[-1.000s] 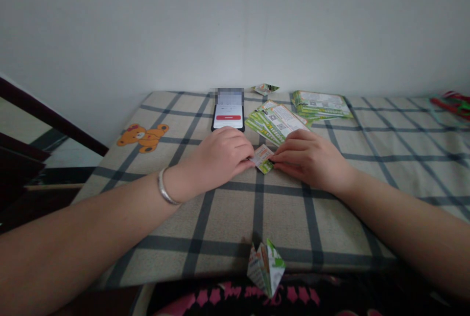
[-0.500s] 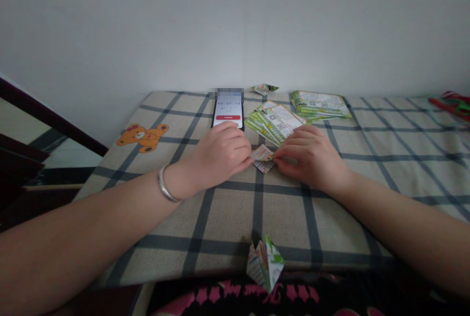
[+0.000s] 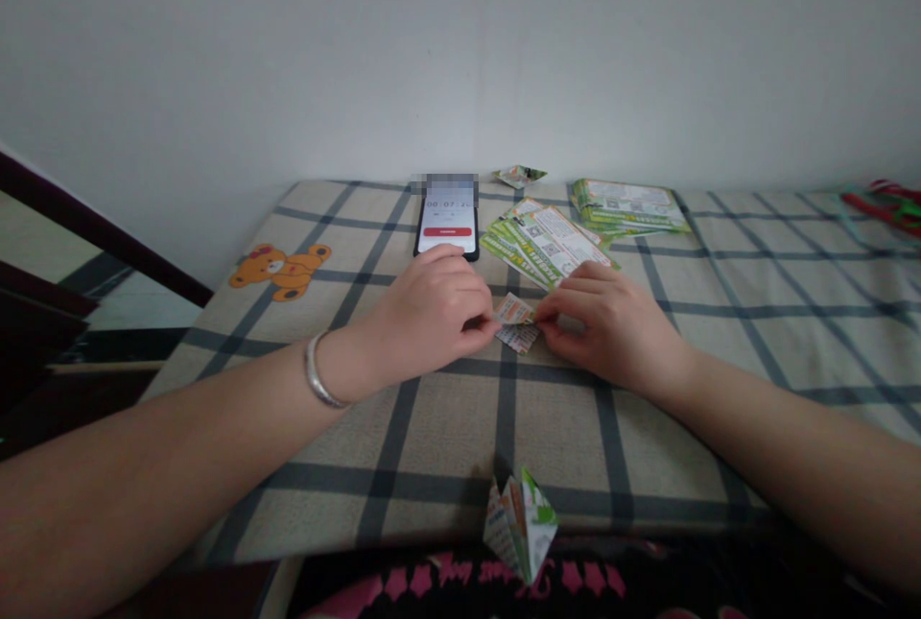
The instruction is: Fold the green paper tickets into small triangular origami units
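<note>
Clothing [image 3: 432, 583]: dark, pink print; cut off by the lower border, lettering partly covered.
Near paper shape [image 3: 519, 525]: folded, points up, at the table's front edge; its base overlaps the clothing in view, so cannot tell what supports it.
Tablecloth [image 3: 460, 432]: plaid; a broad stretch lies between the near paper shape and both hands, the working room on this side.
Bracelet [image 3: 321, 369]: silver-coloured, on the left wrist; both forearms run out of view.
Left hand [image 3: 442, 307]: thumb and forefinger pinching the left corner of the small folded paper [image 3: 514, 312]; remaining fingers curled.
Right hand [image 3: 611, 321]: pinching the right corner of the same piece; fingertips cover that corner.
Small folded paper: between the hands, mid-table, upper flap standing apart from the lower layer; contact with cloth cannot be told.
Bear picture [image 3: 280, 271]: flat, near the table's left edge.
Fanned cards [image 3: 543, 240]: just beyond the paper; lower right part behind the right hand.
Phone [image 3: 447, 216]: lower edge partly behind the left hand, top pixelated; last timer digit unclear.
Card stack [image 3: 633, 206]: right of the fan, near the wall [image 3: 460, 53].
Far paper shape [image 3: 519, 177]: folded, at the back edge; details too small.
Red-and-green item [image 3: 888, 206]: far right, cut off, blurred; kind unclear.
</note>
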`<action>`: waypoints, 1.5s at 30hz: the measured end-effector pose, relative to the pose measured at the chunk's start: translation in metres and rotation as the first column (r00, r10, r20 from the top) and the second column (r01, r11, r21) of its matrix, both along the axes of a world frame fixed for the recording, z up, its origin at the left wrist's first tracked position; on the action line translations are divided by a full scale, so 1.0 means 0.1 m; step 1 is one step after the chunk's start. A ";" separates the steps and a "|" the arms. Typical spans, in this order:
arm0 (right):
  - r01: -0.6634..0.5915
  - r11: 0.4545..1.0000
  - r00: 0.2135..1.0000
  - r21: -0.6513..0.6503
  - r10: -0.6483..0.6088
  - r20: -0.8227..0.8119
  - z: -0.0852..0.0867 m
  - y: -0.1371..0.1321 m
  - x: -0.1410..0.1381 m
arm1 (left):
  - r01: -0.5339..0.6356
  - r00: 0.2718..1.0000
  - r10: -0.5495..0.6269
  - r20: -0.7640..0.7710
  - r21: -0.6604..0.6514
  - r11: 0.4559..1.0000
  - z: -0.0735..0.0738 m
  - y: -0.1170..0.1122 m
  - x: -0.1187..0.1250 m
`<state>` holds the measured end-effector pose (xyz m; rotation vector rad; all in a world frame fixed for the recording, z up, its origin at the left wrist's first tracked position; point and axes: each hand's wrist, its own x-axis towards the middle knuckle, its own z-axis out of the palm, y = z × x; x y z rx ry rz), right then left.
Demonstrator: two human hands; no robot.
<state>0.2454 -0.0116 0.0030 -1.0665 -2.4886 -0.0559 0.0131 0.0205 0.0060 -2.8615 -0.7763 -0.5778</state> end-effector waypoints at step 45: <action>0.029 0.990 0.997 0.134 -0.038 0.067 -0.08 0.04 -0.02 | -0.058 0.973 0.120 0.197 -0.296 0.953 -0.21 0.13 0.08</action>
